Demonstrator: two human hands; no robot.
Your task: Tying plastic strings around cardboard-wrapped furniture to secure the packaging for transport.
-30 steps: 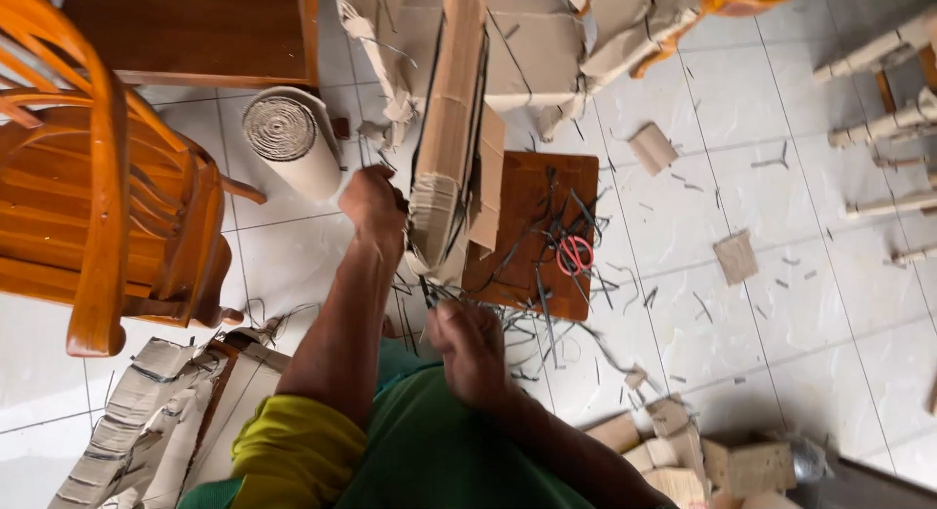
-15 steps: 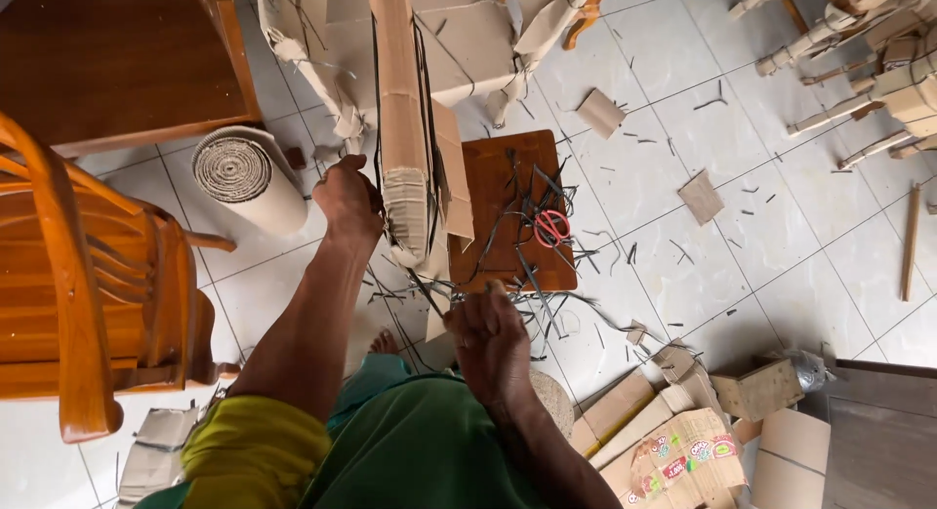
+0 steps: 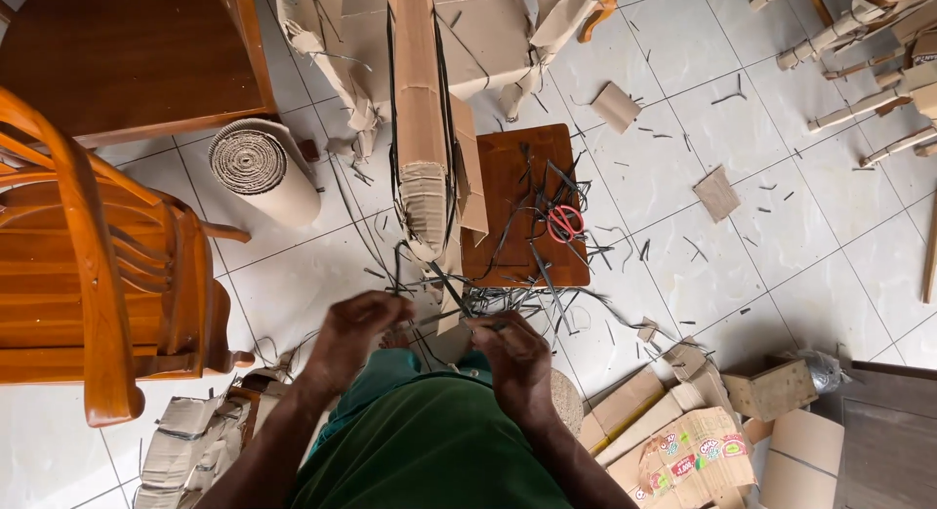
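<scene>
Looking down past your green shirt [image 3: 429, 450], you see the wooden chair [image 3: 93, 265] filling the far left, with a dark wooden tabletop [image 3: 127, 55] above it. Just right of the chair, a roll of corrugated cardboard [image 3: 262, 169] lies on the white tiled floor [image 3: 810, 236], and flattened cardboard scraps [image 3: 190, 446] sit by your left elbow.

Your left hand [image 3: 356, 335] is curled closed near the lower end of a tall cardboard-wrapped piece [image 3: 422, 128], which stands up the middle of the view with dark strapping running along it. The fingers pinch a thin black strap [image 3: 444, 314] that stretches across to your right hand [image 3: 512, 358], also closed on it; the strap is narrow and partly lost among the loose strands, so exactly where each hand grips it is hard to tell. Both hands hover just below the wrapped piece's lower end, near each other.

Right of the wrapped piece, a small brown wooden board [image 3: 522, 202] lies on the tiles, covered with cut strap ends, and red-handled scissors [image 3: 565, 222] rest on its right side. Further right, cardboard offcuts [image 3: 717, 193] are scattered well apart, and printed cartons [image 3: 688, 455] pile at the lower right.
</scene>
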